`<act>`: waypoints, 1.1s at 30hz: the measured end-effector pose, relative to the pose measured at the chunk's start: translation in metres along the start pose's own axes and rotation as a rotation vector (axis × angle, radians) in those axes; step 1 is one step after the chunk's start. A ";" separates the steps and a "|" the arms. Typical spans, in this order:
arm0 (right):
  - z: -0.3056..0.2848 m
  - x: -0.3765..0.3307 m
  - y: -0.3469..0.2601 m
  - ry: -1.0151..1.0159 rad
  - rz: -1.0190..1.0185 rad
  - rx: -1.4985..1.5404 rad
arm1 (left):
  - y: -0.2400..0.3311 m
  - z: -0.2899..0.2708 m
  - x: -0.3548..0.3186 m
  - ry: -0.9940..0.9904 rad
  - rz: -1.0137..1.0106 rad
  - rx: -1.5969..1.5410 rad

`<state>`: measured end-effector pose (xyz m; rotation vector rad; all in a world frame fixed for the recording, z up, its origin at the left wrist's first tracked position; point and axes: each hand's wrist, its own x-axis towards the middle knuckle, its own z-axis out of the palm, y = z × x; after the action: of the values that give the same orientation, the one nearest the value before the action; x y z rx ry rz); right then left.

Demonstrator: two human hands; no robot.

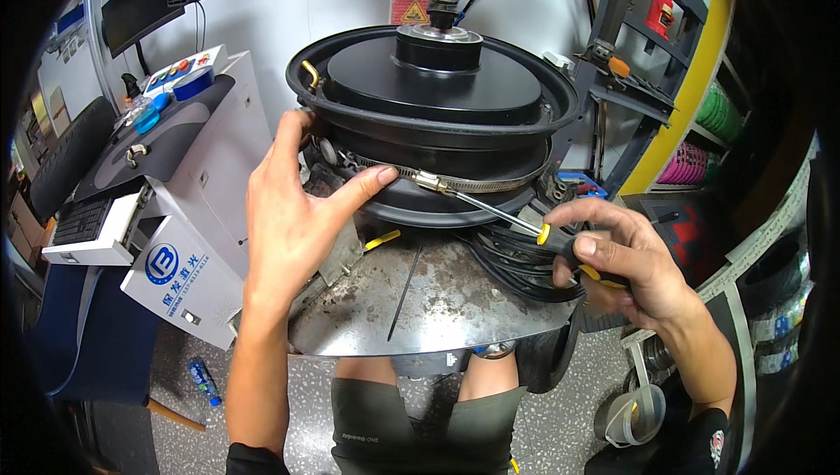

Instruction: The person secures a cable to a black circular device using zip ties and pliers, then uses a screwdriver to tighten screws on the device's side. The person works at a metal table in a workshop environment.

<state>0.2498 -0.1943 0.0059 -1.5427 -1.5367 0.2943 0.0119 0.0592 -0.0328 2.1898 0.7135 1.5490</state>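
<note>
A black hub-motor wheel rim [437,136] lies flat, axle up, above a stained metal tabletop. Around its waist runs a perforated metal hose clamp [490,185], with a screw housing [429,180] at the front. My left hand [293,195] grips the rim's left side; its thumb presses by the clamp, and the other fingertips are partly hidden behind the rim. In my right hand [626,256] is a screwdriver [500,213] with a black and yellow handle. Its shaft points up and left, the tip at the clamp's screw housing. A yellow valve stem [311,73] stands inside the upper rim.
Black cable [516,265] lies coiled under the rim's right side. A thin dark rod [404,293] rests on the metal tabletop [464,317]. At left stands a white machine cabinet [214,134]; at right, a yellow-edged shelf [678,116]. A clear bucket [632,416] and a bottle [204,381] are on the floor.
</note>
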 end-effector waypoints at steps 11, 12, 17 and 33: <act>-0.003 -0.007 0.003 0.052 0.094 0.008 | -0.004 -0.006 -0.008 -0.086 -0.155 -0.187; -0.006 0.000 -0.005 -0.017 0.247 0.135 | -0.008 -0.009 -0.010 -0.060 -0.103 -0.147; -0.005 -0.007 0.008 0.054 -0.051 -0.123 | -0.017 -0.005 -0.014 0.005 -0.028 -0.073; 0.068 -0.045 0.055 0.695 -0.159 0.368 | -0.025 -0.001 -0.016 0.027 -0.014 -0.121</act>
<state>0.2293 -0.1957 -0.0901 -1.0629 -0.9755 -0.0555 0.0017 0.0698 -0.0590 2.0765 0.6250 1.5745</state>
